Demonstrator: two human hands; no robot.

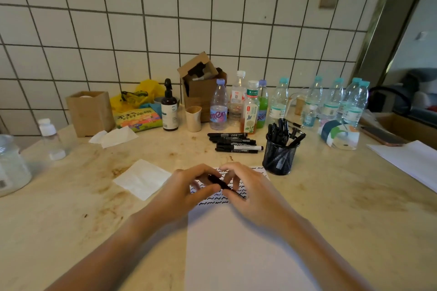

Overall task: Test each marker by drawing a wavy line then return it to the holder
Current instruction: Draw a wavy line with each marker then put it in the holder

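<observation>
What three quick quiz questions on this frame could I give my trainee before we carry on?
1. True or false: both hands grip the same marker.
2. Where do the loose markers lie relative to the mesh holder? A) left of it B) inside it C) right of it
3. Fill in: the wavy lines sit at the ___ end of the paper.

Key: 1 true; 2 A; 3 far. The left hand and the right hand meet over the lines.
</observation>
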